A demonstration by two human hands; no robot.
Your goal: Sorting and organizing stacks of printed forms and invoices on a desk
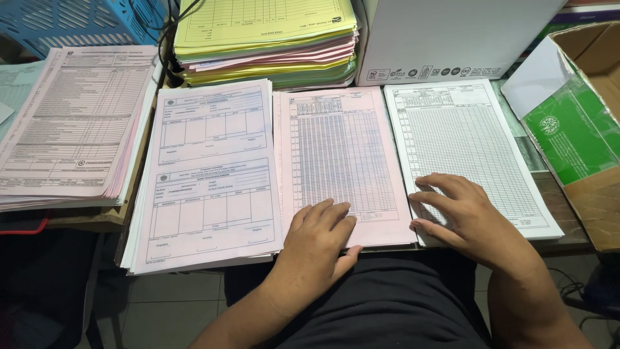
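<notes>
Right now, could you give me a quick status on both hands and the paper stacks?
Left hand flat on pink form stack. Right hand flat on white form stack. Neither gripping. Cardboard box beside white stack.

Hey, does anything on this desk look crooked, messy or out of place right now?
Mostly tidy. The left hand rests on the pink stack, the right hand on the white stack. Odd bits: the form stack overhangs the desk's front edge, and the coloured pile behind has ragged edges.
</notes>
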